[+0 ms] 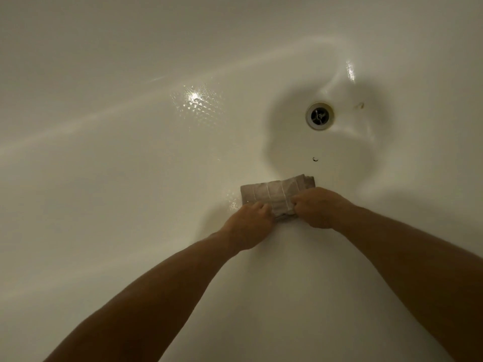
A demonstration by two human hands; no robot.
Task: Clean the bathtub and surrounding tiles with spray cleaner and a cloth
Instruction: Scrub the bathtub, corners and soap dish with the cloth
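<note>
White glossy enamel bathtub floor [130, 205] fills your view, wet droplets [196, 101] shining left of the round metal drain [320, 115]. Your left hand [249, 222] and right hand [320, 207] both grip the folded grey striped cloth [271, 194] near the drain. I judge you're mid-wipe; a small dark speck [315, 159] remains, and no tiles or spray cleaner are in view.

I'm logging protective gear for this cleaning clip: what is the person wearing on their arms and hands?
Nothing that shows. The left hand and right hand are bare, with no gloves, rings or watch visible. Both forearms are bare as far as the frame's lower edge, with no sleeve in view.
</note>
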